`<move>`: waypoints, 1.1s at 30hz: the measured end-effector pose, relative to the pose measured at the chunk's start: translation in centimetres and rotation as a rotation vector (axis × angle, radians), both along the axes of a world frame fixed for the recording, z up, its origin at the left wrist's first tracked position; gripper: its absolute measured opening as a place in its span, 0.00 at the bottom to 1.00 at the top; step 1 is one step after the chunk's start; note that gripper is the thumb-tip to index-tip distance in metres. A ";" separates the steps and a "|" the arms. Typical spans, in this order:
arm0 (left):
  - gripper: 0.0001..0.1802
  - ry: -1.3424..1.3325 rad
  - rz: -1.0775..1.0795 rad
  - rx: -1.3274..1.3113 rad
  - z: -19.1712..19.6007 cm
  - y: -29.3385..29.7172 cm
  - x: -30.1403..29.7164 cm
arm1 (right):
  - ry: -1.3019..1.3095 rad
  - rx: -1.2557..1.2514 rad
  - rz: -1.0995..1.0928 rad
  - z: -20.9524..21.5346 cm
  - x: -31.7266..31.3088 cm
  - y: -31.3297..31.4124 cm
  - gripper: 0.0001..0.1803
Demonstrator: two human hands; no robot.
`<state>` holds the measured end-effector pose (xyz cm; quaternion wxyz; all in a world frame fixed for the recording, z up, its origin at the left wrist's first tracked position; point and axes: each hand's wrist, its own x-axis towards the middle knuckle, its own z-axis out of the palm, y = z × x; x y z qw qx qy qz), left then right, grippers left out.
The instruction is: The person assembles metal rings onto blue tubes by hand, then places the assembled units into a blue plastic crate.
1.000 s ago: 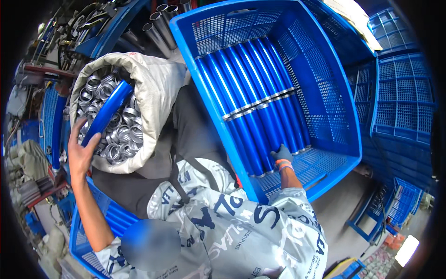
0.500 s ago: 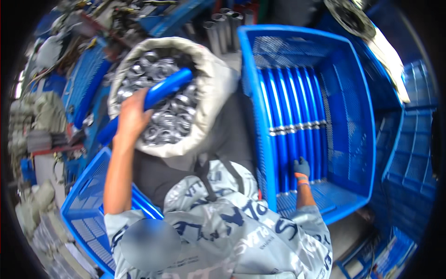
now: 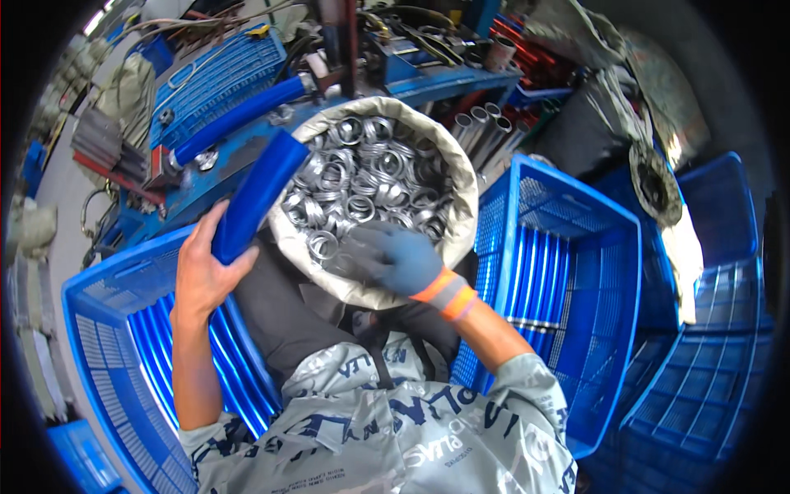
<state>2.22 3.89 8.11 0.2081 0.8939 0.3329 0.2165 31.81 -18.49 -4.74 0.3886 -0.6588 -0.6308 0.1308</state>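
Note:
A smooth blue metal tube is gripped in my bare left hand, slanting up and away to the right. Its upper end hangs just over the rim of a cream cloth sack. Silvery metal rings fill this sack in a loose heap. My right hand, in a grey-blue glove with an orange cuff, reaches over the near side of the heap. Its fingers touch or hang close above the rings, smeared by motion, so whether they hold a ring is unclear.
More blue tubes lie in a blue crate at my left and another blue crate at my right. Beyond the sack, a blue-topped bench carries tools and a red post. Another blue tube lies at the far left, near bare metal pipes.
My right hand has left the right crate and come over the rings. My left hand has drawn the tube nearer and tilted it more upright. The view has swung rightward.

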 end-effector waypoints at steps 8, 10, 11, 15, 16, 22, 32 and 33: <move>0.48 -0.087 0.149 -0.055 0.3 0.0 -8.7 | -0.291 0.055 -0.126 -0.2 -0.6 16.7 0.47; 0.48 -0.104 0.175 -0.082 0.3 0.3 -9.7 | -0.449 0.136 -0.088 -0.4 -0.4 20.2 0.45; 0.48 -0.111 0.190 -0.076 0.3 0.6 -10.1 | -0.453 0.146 -0.073 -0.2 -0.3 21.4 0.45; 0.48 -0.093 0.155 -0.063 0.8 0.8 -9.9 | -0.661 -0.074 -0.069 -1.5 1.2 24.6 0.26; 0.49 -0.095 0.151 -0.099 0.7 0.9 -9.5 | -0.677 -0.098 -0.065 -2.0 1.9 24.9 0.19; 0.50 -0.087 0.128 -0.174 0.4 1.9 -9.8 | -0.598 -0.045 -0.035 0.3 3.0 18.7 0.18; 0.45 0.005 -0.148 -0.050 1.8 1.5 -4.6 | 1.674 -0.005 -0.007 1.3 0.7 5.7 0.09; 0.44 0.025 -0.185 -0.020 2.2 1.2 -3.9 | 1.697 0.045 0.061 2.1 0.3 5.2 0.12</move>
